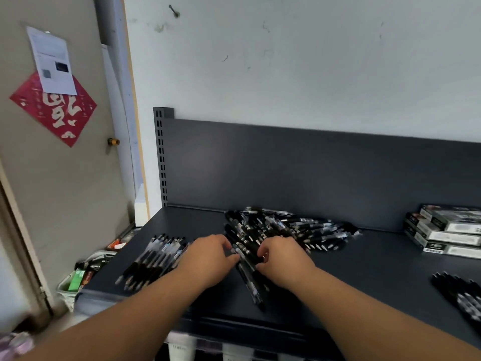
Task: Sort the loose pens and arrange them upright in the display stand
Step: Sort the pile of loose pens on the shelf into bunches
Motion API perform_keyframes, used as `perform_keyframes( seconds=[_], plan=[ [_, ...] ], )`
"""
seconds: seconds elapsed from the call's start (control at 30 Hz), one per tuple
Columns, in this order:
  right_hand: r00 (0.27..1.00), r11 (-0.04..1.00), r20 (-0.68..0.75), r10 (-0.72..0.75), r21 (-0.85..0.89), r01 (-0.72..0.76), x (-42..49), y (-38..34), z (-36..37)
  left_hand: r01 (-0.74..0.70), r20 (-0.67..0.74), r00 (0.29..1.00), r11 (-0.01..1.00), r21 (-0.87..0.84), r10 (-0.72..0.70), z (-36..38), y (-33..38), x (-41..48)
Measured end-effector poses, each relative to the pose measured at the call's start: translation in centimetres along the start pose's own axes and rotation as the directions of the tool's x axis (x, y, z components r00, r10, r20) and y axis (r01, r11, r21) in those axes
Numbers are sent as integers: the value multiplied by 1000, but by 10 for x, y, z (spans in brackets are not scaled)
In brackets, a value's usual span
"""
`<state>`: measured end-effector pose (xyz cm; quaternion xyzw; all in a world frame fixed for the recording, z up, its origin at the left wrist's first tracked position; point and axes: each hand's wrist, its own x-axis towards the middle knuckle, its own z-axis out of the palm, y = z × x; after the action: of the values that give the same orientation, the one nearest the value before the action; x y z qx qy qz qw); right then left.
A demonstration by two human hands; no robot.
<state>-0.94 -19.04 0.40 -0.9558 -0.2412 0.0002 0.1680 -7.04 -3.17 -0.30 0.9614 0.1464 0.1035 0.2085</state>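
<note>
A loose heap of black and clear plastic pens (281, 229) lies jumbled on a dark grey metal shelf (364, 269), near its back panel. The pens cross one another at many angles, their white printed labels and pale tips showing. A few pens from the heap's near edge (248, 272) point toward the viewer, and both bare hands meet over them. The left hand (210, 256) is palm down with fingers curled, fingertips touching these pens; whether it actually grips one cannot be told. The right hand (282, 259) is likewise palm down and curled, its fingers pinched around pen barrels.

To the left, a neater row of matching pens (153, 259) lies side by side on the shelf, all angled the same way. At the far right edge another group of black pens (460, 293) lies blurred.

At the back right, a stack of flat cardboard boxes (445, 230) in grey, black and white rests on the shelf; their contents are not visible. Beside the shelf's left end, lower down, a pale bin (68, 289) holds a green packet and other small items, too blurred to name.
</note>
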Motion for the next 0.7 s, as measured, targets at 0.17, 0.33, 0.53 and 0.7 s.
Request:
perform_keyframes(
  seconds=[0.17,0.33,0.53,0.7],
  plan=[
    [999,984,-48,18,178,-9,4,11,-1,59,-74,995,994,-90,-65,3,11,0],
    [997,892,-67,-32,448,58,2,14,-3,172,-23,973,789,-590,-230,13,24,11],
    [987,913,-127,-101,383,143,16,9,-1,210,38,945,514,-832,-324,9,28,19],
    [991,984,-72,-111,130,120,35,1,9,200,-21,950,656,-728,-313,5,16,18]
  ],
)
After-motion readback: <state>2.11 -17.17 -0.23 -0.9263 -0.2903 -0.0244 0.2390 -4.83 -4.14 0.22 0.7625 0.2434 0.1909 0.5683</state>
